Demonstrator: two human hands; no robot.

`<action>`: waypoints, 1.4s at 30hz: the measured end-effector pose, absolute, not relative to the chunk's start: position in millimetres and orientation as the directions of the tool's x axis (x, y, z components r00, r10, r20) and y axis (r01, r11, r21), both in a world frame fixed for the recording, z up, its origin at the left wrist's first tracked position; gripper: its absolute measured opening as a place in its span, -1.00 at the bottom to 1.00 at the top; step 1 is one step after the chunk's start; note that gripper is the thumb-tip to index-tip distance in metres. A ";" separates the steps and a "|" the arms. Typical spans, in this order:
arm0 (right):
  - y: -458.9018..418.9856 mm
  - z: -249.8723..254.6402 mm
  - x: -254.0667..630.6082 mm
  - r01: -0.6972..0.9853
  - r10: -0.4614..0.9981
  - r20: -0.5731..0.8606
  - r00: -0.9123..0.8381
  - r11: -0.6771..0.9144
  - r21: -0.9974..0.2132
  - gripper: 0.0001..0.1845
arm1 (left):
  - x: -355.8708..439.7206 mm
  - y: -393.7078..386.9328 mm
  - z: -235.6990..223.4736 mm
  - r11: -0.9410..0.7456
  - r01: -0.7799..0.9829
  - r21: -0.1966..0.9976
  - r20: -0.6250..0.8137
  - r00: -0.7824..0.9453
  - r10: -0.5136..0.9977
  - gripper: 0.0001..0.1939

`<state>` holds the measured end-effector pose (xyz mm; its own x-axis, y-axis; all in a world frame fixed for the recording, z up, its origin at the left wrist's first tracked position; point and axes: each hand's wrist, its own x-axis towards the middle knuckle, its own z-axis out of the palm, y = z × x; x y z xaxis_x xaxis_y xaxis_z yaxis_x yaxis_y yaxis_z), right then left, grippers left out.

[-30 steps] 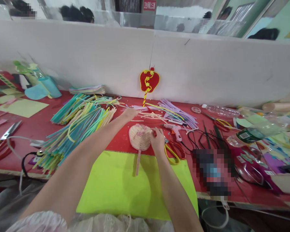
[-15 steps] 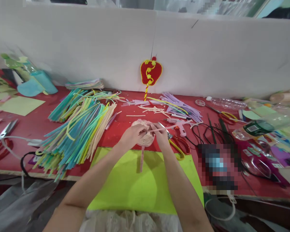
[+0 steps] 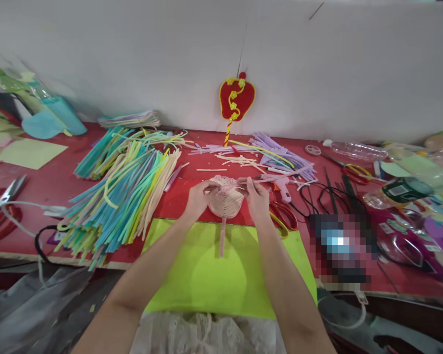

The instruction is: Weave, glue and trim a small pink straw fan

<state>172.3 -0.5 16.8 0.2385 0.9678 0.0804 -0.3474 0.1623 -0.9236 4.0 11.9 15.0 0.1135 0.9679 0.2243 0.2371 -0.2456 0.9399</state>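
Observation:
A cream fan (image 3: 227, 202) made of chenille stems, with small pink flowers near its top, stands over the front edge of the red table, its pink handle (image 3: 222, 238) pointing toward me. My left hand (image 3: 200, 197) is closed at the fan's upper left rim, fingertips pinched there. At the upper right rim my right hand (image 3: 256, 196) pinches a thin pink chenille stem (image 3: 291, 174), which sticks out to the right past the fingers. The stem's other end, near the flowers, is hard to make out. Under the fan's handle lies a bright yellow-green sheet (image 3: 221, 285).
Bundles of coloured chenille stems (image 3: 121, 191) lie on the left, purple stems (image 3: 280, 152) at the back. A red fan (image 3: 237, 101) stands against the white partition. Scissors (image 3: 286, 216), a glue gun (image 3: 283, 189), cables and a plastic bottle (image 3: 398, 192) are on the right.
My left hand came back from the stems behind the fan to its left rim. A pink stem appeared between both hands; now the right hand holds it, farther to the right.

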 end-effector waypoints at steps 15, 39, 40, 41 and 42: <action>-0.2 21.4 173.6 -0.394 0.972 0.011 0.234 0.105 -0.913 -0.67 | 7.5 14.7 15.5 0.083 -0.515 0.853 -0.068 0.048 0.997 -0.72; -7.0 18.6 167.2 -0.221 0.993 0.059 0.099 0.079 -0.972 -0.67 | 15.0 4.2 20.6 -0.058 -0.203 0.977 0.101 0.208 0.973 -0.74; -7.2 18.6 167.2 -0.212 0.992 0.060 0.108 0.082 -0.974 -0.66 | 14.7 4.9 18.1 -0.052 -0.211 0.976 0.096 0.208 0.973 -0.73; -7.4 18.6 167.2 -0.206 0.992 0.061 0.115 0.084 -0.975 -0.65 | 14.3 5.5 15.5 -0.047 -0.224 0.973 0.095 0.208 0.974 -0.72; -7.6 18.7 167.2 -0.206 0.991 0.061 0.116 0.084 -0.975 -0.65 | 13.9 6.1 12.8 -0.045 -0.243 0.969 0.098 0.212 0.972 -0.71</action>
